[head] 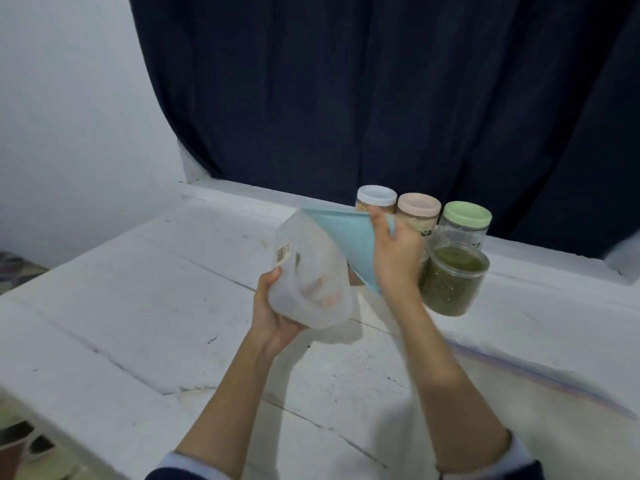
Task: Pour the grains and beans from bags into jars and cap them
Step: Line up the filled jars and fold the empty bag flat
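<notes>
1. Step in hand, as I judge it: opening or closing a translucent plastic container [308, 271] w/ a light blue lid [349, 237]. The lid is tilted up at one edge, so it is neither seated nor fully off. Can't tell from this view whether it's going on or coming off.
2. Left hand [273, 306] grips the container's lower end from below, fingers wrapped round it, holding it tipped above the white surface [138, 306].
3. Right hand [394, 251] holds the blue lid's far edge, fingers curled over the rim, thumb side facing the camera.
4. Container looks nearly empty; a few reddish-brown shapes show thru the wall, too blurred to name.
5. Just right of the right hand, near the surface's back edge: an uncapped jar of green beans [453, 278], approx. full.
6. Behind it, three capped jars in a row: white-lid jar [376, 199], pink-lid jar [419, 211], green-lid jar [465, 220].
7. Next move prob. calls for settling the blue lid, then finding a cap for the green beans jar. No loose cap is in view.
</notes>
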The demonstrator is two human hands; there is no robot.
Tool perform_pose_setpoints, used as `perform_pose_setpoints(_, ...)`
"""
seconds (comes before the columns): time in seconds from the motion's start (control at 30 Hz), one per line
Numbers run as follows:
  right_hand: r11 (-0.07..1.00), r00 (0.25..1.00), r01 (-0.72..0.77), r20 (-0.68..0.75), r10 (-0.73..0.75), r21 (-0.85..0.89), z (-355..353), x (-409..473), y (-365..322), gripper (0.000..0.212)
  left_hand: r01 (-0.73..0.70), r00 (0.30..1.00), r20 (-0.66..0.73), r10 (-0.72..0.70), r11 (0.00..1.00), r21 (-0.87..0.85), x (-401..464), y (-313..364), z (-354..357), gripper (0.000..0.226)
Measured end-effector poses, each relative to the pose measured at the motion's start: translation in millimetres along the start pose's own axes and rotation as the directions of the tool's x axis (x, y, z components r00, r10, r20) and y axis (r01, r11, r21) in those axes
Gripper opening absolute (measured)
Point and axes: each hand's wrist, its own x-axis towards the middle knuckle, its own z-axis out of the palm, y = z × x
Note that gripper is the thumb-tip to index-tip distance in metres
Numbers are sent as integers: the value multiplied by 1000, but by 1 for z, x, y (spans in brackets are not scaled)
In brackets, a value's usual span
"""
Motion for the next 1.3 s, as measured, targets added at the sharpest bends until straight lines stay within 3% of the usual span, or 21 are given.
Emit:
perform_pose_setpoints(0.07,995,988,-92,-126,88,-26,-10,27,1,47,57,995,89,-53,998,-40,-11,8,-23,81)
perform_pose_setpoints(0.13,981,940,-176,-279,194,86,-19,47,6,48,167,972,172,-159,986,-31,-22,15,-44,82)
perform_pose_setpoints(0.2,949,891,-237,-344,297,207,-23,56,10,47,260,953,145,-265,964,49,-32,19,-57,83)
perform_pose_setpoints(0.33,887,900,-384,-111,422,258,-4,53,20,42,273,958,-128,-256,952,136,-37,31,-71,77)
perform_pose_setpoints(0.43,856,894,-447,125,430,259,15,39,25,32,362,919,-268,-289,888,283,-32,50,-77,54)
perform_pose_setpoints(0.5,868,877,-465,219,427,171,27,31,24,39,424,899,-335,-280,748,510,-28,70,-81,40)
perform_pose_setpoints(0.57,880,861,-466,274,429,88,41,26,21,62,420,906,-363,-217,559,715,-24,92,-83,29)
perform_pose_setpoints(0.63,885,838,-466,333,433,22,52,22,19,78,379,920,-387,-62,390,839,-17,111,-80,23)
perform_pose_setpoints(0.67,889,829,-458,358,429,-5,58,21,17,76,344,924,-381,35,363,866,-13,120,-77,20)
perform_pose_setpoints(0.73,902,817,-426,397,418,-73,67,19,16,61,217,936,-318,150,465,858,-7,136,-63,24)
perform_pose_setpoints(0.83,929,821,-331,436,369,-163,85,15,12,55,81,973,-199,118,632,771,0,156,-40,60)
perform_pose_setpoints(0.9,941,830,-303,442,339,-153,96,11,13,67,38,986,-123,110,571,820,0,159,-26,44)
perform_pose_setpoints(0.97,951,859,-278,407,310,-139,102,9,16,66,-6,979,-81,189,420,908,0,157,-18,19)
perform_pose_setpoints(1.0,954,872,-259,388,297,-149,103,10,18,58,-20,960,-94,263,401,916,1,158,-19,21)
perform_pose_setpoints(1.13,948,924,-229,258,283,-220,87,2,50,33,-90,805,-267,530,554,828,0,176,-38,22)
perform_pose_setpoints(1.2,927,913,-281,229,338,-251,80,-14,76,23,-58,737,-361,571,587,808,0,180,-53,22)
perform_pose_setpoints(1.3,907,869,-369,271,414,-201,79,-45,107,24,66,679,-489,547,618,783,2,167,-83,23)
